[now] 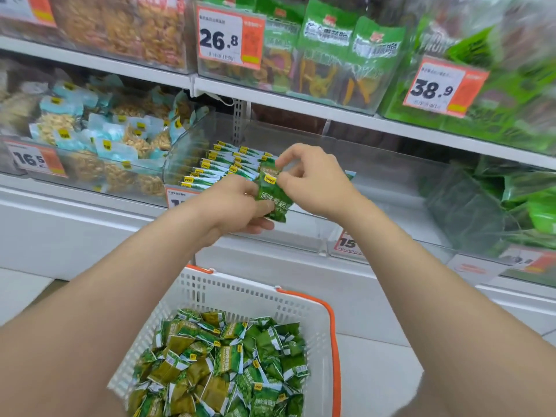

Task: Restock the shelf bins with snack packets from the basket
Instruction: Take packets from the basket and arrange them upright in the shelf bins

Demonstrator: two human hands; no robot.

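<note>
Down at the person's feet the white basket [319,320] sits heaped with green packets [228,365]; higher up, left hand [237,206] and right hand [313,179] both pinch one snack packet [272,195] by its edges — light, crinkly, probably slippery, best held at the sealed ends; beyond, the clear bin [304,236] holds neat rows.

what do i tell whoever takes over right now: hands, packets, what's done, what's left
Left hand grips the lower part of one green packet; right hand pinches its top edge, both in front of the clear bin.
Done: neat rows of packets fill the bin's left part.
Left: the bin's right part looks bare; the white basket below holds a heap of loose packets.
</note>
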